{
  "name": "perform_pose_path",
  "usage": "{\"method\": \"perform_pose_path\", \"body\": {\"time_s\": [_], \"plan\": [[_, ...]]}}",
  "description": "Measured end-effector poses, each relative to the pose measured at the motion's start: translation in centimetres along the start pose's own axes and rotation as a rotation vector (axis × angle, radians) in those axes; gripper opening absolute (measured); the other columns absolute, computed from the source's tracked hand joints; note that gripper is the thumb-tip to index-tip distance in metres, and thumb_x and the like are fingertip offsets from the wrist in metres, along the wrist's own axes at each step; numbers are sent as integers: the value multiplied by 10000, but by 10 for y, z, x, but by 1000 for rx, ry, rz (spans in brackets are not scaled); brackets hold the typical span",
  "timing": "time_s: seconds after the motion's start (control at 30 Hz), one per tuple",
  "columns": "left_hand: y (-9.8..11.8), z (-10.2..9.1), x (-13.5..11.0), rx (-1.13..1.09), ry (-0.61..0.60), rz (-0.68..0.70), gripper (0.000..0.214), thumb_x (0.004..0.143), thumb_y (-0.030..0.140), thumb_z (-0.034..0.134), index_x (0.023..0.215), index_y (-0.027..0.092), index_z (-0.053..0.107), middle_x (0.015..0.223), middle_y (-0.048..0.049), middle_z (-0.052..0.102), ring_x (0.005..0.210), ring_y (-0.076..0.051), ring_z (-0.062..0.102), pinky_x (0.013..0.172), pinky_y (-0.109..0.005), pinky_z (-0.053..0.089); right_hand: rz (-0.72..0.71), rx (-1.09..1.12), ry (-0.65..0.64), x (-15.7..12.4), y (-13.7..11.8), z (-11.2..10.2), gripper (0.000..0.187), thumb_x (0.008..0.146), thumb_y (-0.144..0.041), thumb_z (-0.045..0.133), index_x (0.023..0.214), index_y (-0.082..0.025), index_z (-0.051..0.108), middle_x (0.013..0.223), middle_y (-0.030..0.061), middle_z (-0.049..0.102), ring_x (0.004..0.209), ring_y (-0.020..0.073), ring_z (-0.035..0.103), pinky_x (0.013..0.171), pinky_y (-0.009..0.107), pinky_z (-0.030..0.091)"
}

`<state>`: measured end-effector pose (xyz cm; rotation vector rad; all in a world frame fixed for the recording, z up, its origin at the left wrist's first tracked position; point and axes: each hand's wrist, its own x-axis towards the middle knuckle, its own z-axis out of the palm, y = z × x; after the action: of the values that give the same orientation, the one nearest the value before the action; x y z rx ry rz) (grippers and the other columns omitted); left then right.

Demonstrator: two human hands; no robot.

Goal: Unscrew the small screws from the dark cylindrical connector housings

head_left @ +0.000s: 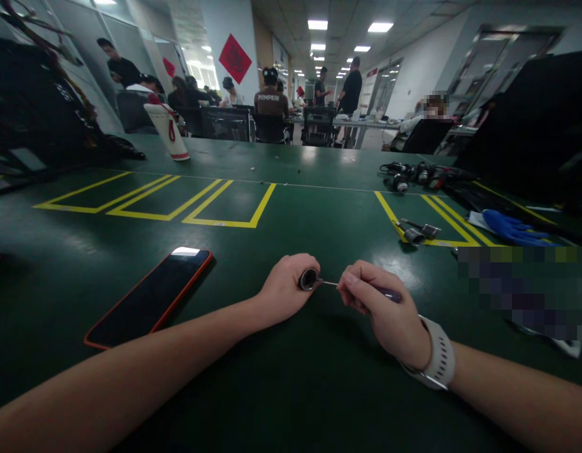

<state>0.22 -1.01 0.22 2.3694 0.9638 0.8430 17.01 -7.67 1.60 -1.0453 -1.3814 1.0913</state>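
My left hand (287,286) is closed around a small dark round part (308,279), holding it just above the green table (291,226). My right hand (382,308), with a white watch band on its wrist, pinches a thin screwdriver (366,288) with a dark handle. Its metal tip points left and reaches the round part. Both hands sit close together near the table's front middle.
A phone in a red case (151,296) lies left of my left arm. Two small metal parts (416,233) rest on a yellow line at the right, with blue gloves (512,228) and a pile of dark parts (413,175) beyond. A white cup (168,131) stands far left. People work at desks behind.
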Motion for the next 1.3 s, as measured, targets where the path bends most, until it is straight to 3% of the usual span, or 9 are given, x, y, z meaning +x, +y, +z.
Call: {"method": "perform_pose_path", "body": {"time_s": [0.37,0.67,1.03,1.13,1.3], "plan": [[2,-2,-1,-156,21,-23,130,723,144,588,643,163,487,637,40,475,599,-105,460,580,-232,368,336,510,26,5,0,6,206,806,-296,568,653,-158,569,575,-17,502,491,65,399,430,187,292],[0,1,0,-48,17,-46,130,717,125,596,645,166,495,642,34,494,618,-117,472,580,-237,364,140,166,-14,1,-1,3,212,818,-304,582,656,-167,585,571,-25,511,491,61,415,438,188,291],[1,-1,-2,-184,35,-42,142,728,166,598,642,162,486,635,40,470,594,-102,451,571,-228,366,388,553,32,7,-3,7,202,798,-294,566,651,-156,568,574,-16,488,496,68,378,434,191,280],[2,-1,-2,-131,41,-56,136,727,157,594,644,165,486,636,39,473,604,-107,459,578,-232,368,309,423,44,6,-5,4,206,800,-300,570,647,-161,572,568,-20,495,489,67,385,430,191,272],[3,-1,-2,9,11,-27,117,728,129,570,644,168,499,646,26,506,631,-125,483,602,-252,364,182,181,-49,1,-6,1,212,808,-319,589,659,-169,581,579,-21,511,497,71,410,441,198,286]]}}
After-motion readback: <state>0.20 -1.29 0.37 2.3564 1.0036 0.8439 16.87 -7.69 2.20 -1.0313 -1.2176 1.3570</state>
